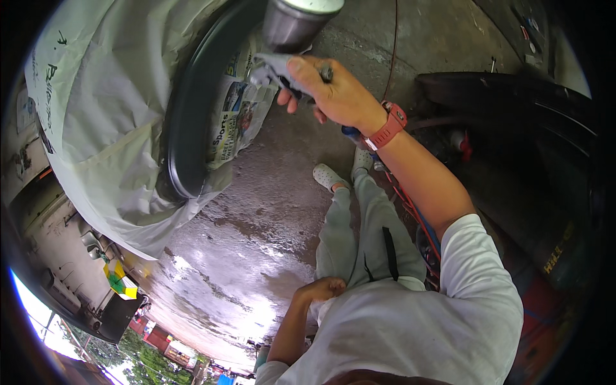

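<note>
My right hand (333, 93), a red watch (388, 127) on its wrist, is wrapped round the handle of a spray gun (277, 69). A dark metallic cup (296, 27) with a pale lid stands on top of the gun. To the left of the nozzle is a curved dark, glossy car panel (186, 109), shaped like a wheel arch. Pale masking sheet (122, 96) covers the area around it, and newspaper (234, 122) fills the opening inside the curve. At my waist, against my shirt, rests my left hand (326, 289) with its fingers curled closed; their inside is hidden.
A thin hose (393, 51) runs over the concrete floor (256, 199), which looks wet or shiny in places. Red and blue hoses (410, 202) lie beside my legs. On the right stands a large dark panel (513, 96) with clutter below it.
</note>
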`<state>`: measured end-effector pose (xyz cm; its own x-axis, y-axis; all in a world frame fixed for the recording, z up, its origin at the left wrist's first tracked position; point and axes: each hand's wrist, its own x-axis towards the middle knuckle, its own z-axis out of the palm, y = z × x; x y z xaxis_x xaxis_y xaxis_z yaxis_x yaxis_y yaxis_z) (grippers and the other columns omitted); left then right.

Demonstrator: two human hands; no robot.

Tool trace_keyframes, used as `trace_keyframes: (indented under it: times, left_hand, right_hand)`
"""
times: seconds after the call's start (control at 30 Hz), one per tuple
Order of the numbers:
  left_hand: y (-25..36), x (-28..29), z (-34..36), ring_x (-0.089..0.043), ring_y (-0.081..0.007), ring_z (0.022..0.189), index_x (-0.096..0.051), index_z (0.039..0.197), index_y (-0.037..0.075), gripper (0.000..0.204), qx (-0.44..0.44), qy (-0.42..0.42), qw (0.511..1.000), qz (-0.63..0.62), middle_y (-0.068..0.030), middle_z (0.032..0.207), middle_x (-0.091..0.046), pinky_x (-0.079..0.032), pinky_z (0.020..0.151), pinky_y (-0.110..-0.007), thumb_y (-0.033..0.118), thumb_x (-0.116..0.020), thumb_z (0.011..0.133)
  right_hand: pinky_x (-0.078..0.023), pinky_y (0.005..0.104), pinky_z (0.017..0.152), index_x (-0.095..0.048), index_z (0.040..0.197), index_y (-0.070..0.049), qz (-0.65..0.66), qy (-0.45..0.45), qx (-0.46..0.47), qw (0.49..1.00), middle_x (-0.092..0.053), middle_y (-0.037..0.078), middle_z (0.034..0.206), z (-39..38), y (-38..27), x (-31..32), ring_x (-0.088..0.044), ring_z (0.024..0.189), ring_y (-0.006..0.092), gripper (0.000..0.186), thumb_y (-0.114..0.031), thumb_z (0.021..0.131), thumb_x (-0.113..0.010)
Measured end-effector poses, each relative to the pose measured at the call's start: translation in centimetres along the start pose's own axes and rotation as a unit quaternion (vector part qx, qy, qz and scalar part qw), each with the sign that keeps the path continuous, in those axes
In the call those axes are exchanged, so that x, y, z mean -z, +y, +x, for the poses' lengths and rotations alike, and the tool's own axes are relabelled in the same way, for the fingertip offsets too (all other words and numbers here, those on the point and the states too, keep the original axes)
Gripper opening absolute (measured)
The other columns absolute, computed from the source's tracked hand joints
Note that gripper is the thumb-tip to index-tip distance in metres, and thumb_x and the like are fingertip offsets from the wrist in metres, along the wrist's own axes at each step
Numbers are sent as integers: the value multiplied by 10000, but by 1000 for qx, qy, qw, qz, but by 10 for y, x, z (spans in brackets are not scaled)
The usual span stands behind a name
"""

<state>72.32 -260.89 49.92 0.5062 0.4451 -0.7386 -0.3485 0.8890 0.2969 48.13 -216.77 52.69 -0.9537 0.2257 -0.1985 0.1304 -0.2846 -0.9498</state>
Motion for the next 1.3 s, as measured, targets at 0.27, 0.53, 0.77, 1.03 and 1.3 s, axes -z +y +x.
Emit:
trace_keyframes:
  times: [0.27, 0.53, 0.77, 1.03, 1.3]
  left_hand:
    - [-22, -10, 7, -598, -119, 921, -676, 1084, 61, 115, -65, -29, 996, 47, -12, 918, -679, -496, 846, -311, 107, -623, 993]
    - [-58, 30, 38, -665, -137, 891, -696, 1186, 52, 295, 1, 137, 986, -93, -57, 1050, -735, -535, 756, -309, 230, -745, 955]
    - [-67, 159, 77, -568, -367, 1245, -679, 1203, 89, 425, -71, 669, 705, 227, -190, 1309, -637, -428, 1078, -499, 245, -840, 842]
    - [-92, 269, 150, -417, -433, 1411, -618, 1273, 63, 591, -39, 792, 563, 231, -209, 1497, -497, -320, 1163, -578, 257, -865, 772]
    - [-95, 338, 197, -438, -407, 1418, -656, 1261, 89, 519, -63, 843, 473, 250, -175, 1498, -526, -309, 1164, -580, 286, -835, 815]
  right_hand:
    - [-477, 239, 463, -657, 1215, -17, 37, 101, -19, 994, -737, 87, 907, 58, 49, 45, -699, 757, 126, 636, -581, 1086, -394]
    - [-468, 315, 465, -646, 1097, -15, 109, 285, -25, 952, -742, 128, 845, 156, 146, 121, -720, 740, 187, 651, -593, 1089, -347]
    - [-498, 334, 462, -631, 1124, 20, 106, 365, 4, 925, -758, 154, 861, 219, 255, 167, -722, 662, 214, 676, -598, 1080, -362]
    - [-495, 337, 415, -626, 1120, 52, 93, 441, 72, 890, -737, 168, 840, 246, 360, 158, -708, 627, 217, 643, -553, 1080, -412]
    - [-505, 286, 407, -603, 1038, -2, 117, 352, 197, 907, -695, 100, 821, 173, 380, 35, -689, 654, 147, 534, -496, 1103, -411]
